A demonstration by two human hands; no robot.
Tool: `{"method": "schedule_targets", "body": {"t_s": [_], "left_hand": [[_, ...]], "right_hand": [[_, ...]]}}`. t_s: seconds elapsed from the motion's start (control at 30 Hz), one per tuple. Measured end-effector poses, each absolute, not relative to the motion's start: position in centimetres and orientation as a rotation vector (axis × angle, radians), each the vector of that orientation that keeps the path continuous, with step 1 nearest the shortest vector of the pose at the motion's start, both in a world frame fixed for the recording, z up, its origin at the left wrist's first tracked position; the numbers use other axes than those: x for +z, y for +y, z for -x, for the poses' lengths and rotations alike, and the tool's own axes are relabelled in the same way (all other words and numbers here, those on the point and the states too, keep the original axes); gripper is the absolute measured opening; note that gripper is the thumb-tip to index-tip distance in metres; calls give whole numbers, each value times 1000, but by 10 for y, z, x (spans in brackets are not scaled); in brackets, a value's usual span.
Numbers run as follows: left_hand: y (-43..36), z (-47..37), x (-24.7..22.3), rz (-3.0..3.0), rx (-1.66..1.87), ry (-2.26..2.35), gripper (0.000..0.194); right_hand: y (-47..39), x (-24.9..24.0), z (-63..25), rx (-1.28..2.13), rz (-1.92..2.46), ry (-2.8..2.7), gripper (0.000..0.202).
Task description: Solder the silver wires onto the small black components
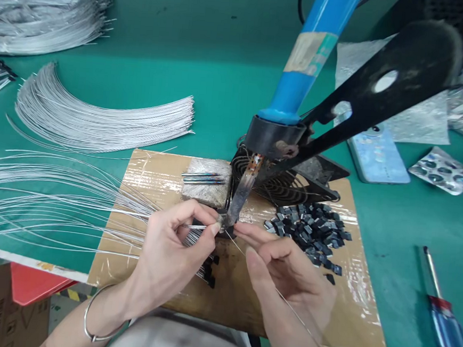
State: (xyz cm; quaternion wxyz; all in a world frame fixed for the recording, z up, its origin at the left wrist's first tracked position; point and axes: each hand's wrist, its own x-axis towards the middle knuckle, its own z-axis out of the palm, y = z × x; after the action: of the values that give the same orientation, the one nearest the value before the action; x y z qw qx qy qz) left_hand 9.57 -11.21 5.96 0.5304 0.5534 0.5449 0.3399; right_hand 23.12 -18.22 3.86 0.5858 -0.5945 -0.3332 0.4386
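My left hand [177,255] pinches a thin wire close under the tip of a soldering iron [244,188], which hangs from a black bracket [366,93]. Just right of the tip, my right hand [291,274] is closed around a thin strand of solder [293,311] that runs up to the tip and trails over the palm. Wires with black connectors [207,273] at their ends lie beneath my left hand. What exactly sits at the tip is too small to tell.
A pile of black connectors [311,230] lies on the cardboard [357,311], beside a small fan [282,185]. Wire bundles [99,123] spread at the left. At the right are a phone [379,156], a blister pack [442,170] and a screwdriver [446,319].
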Motion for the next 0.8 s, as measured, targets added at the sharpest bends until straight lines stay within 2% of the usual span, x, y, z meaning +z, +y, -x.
{"method": "schedule_targets", "body": {"t_s": [0.8], "left_hand": [[-112, -96, 59, -1347, 803, 1350, 10]], "right_hand": [[-183, 37, -230, 1012, 1408, -758, 21]]}}
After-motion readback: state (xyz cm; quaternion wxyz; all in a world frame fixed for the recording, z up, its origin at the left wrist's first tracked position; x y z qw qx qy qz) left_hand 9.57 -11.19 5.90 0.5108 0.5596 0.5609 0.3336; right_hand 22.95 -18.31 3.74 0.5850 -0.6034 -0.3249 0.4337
